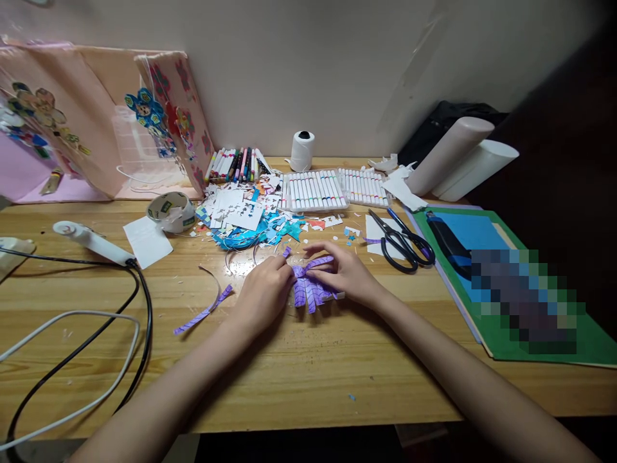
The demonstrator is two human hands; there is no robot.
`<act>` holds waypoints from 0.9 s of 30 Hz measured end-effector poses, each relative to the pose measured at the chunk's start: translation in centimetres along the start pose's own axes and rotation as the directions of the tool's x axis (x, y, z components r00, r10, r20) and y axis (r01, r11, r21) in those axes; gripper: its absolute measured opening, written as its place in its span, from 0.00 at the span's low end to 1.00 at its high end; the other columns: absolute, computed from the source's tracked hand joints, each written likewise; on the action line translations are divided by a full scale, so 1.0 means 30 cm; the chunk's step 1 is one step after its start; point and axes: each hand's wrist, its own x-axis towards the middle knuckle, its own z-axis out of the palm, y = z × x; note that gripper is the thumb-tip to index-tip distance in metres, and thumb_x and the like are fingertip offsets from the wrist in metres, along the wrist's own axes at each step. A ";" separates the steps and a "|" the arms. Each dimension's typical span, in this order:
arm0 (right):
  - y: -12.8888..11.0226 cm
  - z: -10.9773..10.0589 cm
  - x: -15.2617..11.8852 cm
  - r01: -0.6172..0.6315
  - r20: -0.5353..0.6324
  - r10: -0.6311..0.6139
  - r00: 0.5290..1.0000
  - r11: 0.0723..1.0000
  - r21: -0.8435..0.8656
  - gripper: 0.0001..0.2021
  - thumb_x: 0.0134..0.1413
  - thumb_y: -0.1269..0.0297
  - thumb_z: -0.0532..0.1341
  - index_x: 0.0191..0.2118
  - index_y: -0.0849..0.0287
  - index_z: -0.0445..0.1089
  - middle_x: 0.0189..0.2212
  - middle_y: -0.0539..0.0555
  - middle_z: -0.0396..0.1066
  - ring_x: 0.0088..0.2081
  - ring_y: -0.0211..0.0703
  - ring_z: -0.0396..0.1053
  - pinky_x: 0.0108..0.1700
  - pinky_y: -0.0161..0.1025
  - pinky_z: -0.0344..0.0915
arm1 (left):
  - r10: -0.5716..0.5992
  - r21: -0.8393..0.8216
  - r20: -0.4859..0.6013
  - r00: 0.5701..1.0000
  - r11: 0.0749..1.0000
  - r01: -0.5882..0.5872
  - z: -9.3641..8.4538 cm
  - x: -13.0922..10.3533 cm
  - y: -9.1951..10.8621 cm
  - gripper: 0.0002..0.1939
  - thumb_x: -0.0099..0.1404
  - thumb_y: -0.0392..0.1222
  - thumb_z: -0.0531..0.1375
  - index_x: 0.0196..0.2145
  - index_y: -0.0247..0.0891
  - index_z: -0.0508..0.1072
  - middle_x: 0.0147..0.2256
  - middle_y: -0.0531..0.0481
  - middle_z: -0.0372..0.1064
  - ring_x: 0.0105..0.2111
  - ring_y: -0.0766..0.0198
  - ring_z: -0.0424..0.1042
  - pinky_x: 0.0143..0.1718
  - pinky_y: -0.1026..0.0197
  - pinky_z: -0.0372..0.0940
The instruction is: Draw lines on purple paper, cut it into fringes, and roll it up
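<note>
Just above the wooden table, a purple paper piece made of several patterned strips point(306, 290) spreads out between my two hands. My left hand point(266, 286) is closed, gripping its left side between thumb and fingers. On the other side, my right hand point(348, 275) pinches one of the upper right strips between thumb and fingers. Left of my left hand lies a loose purple paper strip point(198, 317), with a thin curled strip point(212, 280) touching it. Black-handled scissors point(401, 243) rest on white paper beyond my right hand.
Paper scraps point(241, 215) pile up behind my hands, near marker boxes point(315, 191) and a thread spool point(303, 151). A tape roll point(171, 211), a white device point(94, 241) and cables point(139, 302) lie left. Green sheets point(520, 337) cover the right side; paper rolls point(450, 154) stand behind.
</note>
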 end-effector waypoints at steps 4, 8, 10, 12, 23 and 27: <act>0.014 0.015 0.012 -0.033 0.024 0.034 0.999 0.999 -0.021 0.15 0.49 0.72 0.64 0.45 0.60 0.67 0.37 0.55 0.72 0.34 0.39 0.73 0.40 0.39 0.73 | -0.057 -0.041 0.034 0.998 0.997 0.058 -0.006 -0.005 0.001 0.10 0.67 0.36 0.54 0.32 0.33 0.73 0.31 0.44 0.69 0.32 0.59 0.68 0.32 0.59 0.62; 0.003 0.008 0.013 0.088 0.114 -0.062 0.992 0.967 -0.239 0.04 0.53 0.73 0.63 0.35 0.60 0.72 0.31 0.52 0.73 0.33 0.38 0.71 0.38 0.38 0.69 | -0.103 -0.092 0.032 0.994 0.990 0.105 0.000 -0.014 -0.005 0.10 0.68 0.37 0.53 0.33 0.36 0.74 0.32 0.45 0.70 0.33 0.59 0.68 0.32 0.59 0.61; -0.001 0.006 0.012 0.115 0.125 -0.083 0.989 0.953 -0.281 0.03 0.54 0.73 0.62 0.34 0.60 0.72 0.31 0.51 0.73 0.33 0.38 0.70 0.38 0.37 0.67 | -0.107 -0.114 0.030 0.994 0.987 0.109 0.003 -0.016 -0.007 0.11 0.67 0.37 0.54 0.33 0.36 0.75 0.33 0.45 0.70 0.33 0.59 0.69 0.32 0.59 0.61; -0.002 0.006 0.011 0.127 0.129 -0.092 0.987 0.947 -0.295 0.03 0.54 0.73 0.62 0.34 0.60 0.72 0.31 0.51 0.73 0.33 0.38 0.70 0.38 0.37 0.67 | -0.102 -0.125 0.030 0.994 0.987 0.105 0.004 -0.017 -0.007 0.11 0.68 0.37 0.53 0.33 0.35 0.75 0.33 0.44 0.71 0.33 0.59 0.69 0.32 0.58 0.61; 0.000 0.013 0.008 0.078 0.093 -0.054 0.994 0.958 -0.276 0.03 0.53 0.73 0.64 0.33 0.59 0.73 0.30 0.51 0.75 0.32 0.39 0.71 0.36 0.37 0.67 | -0.077 -0.100 0.022 0.997 0.992 0.079 0.008 -0.012 0.006 0.10 0.66 0.42 0.58 0.34 0.34 0.75 0.33 0.44 0.70 0.34 0.58 0.69 0.33 0.58 0.63; 0.008 0.003 0.010 0.129 0.132 -0.092 0.987 0.944 -0.302 0.05 0.56 0.71 0.62 0.38 0.57 0.73 0.35 0.53 0.76 0.37 0.41 0.73 0.40 0.40 0.68 | -0.041 -0.042 -0.021 0.999 0.998 0.040 0.013 -0.004 0.008 0.11 0.67 0.41 0.56 0.34 0.34 0.75 0.33 0.44 0.71 0.34 0.59 0.70 0.34 0.59 0.63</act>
